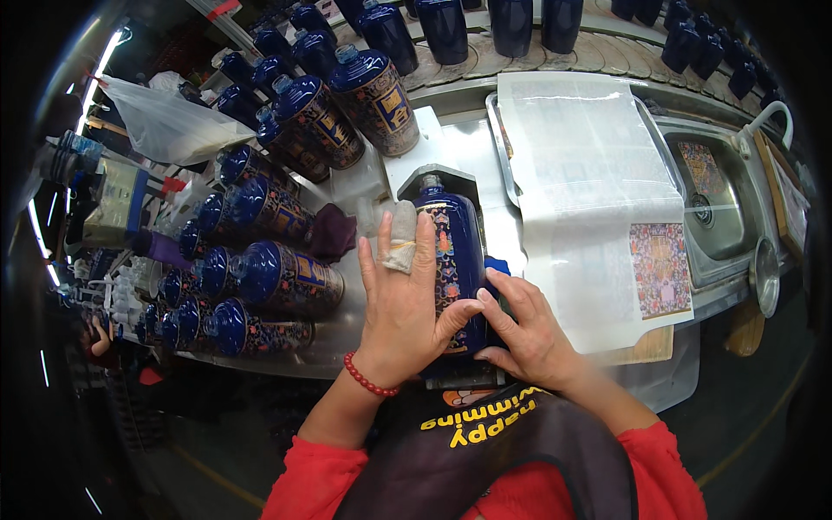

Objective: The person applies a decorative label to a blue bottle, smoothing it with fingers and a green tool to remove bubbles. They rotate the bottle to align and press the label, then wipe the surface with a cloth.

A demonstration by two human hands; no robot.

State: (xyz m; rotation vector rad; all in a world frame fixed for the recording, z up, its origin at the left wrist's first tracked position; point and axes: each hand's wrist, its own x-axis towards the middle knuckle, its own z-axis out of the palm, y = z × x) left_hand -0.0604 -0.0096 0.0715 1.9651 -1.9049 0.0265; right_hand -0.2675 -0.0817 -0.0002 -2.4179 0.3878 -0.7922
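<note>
A dark blue glass bottle [468,251] with a colourful floral decal lies on its back in front of me, its neck pointing away, in a light holder [459,176]. My left hand [394,303] is open, its fingers stretched along the bottle's left side and its thumb on the decal. One of its fingers wears a pale cloth finger cover [401,238]. My right hand [533,334] touches the bottle's right side, fingers apart, forefinger tip close to the left thumb. Beside its fingertips shows a bright blue piece [497,263], mostly hidden. Its kind is unclear.
Several decorated bottles [282,277] stand and lie at left, near a dark red cloth [333,232]. White translucent sheets [572,191] cover a tray at right, with a printed decal [660,269]. Beyond are a metal sink [724,212] and a curved conveyor [598,54] carrying plain blue bottles.
</note>
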